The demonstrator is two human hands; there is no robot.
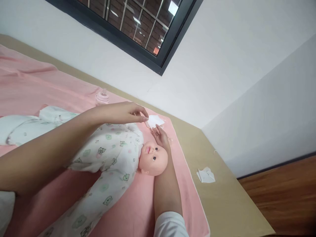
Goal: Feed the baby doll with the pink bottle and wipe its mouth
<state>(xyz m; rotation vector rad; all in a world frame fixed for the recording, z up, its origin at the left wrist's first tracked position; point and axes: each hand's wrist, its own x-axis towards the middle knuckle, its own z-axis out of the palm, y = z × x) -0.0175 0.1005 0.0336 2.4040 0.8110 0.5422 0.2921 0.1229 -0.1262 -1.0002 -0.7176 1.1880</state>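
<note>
A baby doll (153, 161) in a white suit with green animal prints (106, 148) lies on its back on a pink blanket (138, 204). My left hand (125, 112) reaches across above its chest, thumb and fingertips closed on the left edge of a white tissue (155, 120) beyond the head. Past the top of the doll's head comes my right arm. My right hand (160, 135) has its fingers bent in at the near edge of the same tissue, seemingly gripping it. Its thumb is hardly visible.
A pink baby bottle (102, 97) stands behind the doll, partly hidden by my left forearm. Another white tissue (206, 175) lies folded on the wooden tabletop (222, 204) to the right. Behind rises a white wall (182, 95) with a dark-framed window (160, 62).
</note>
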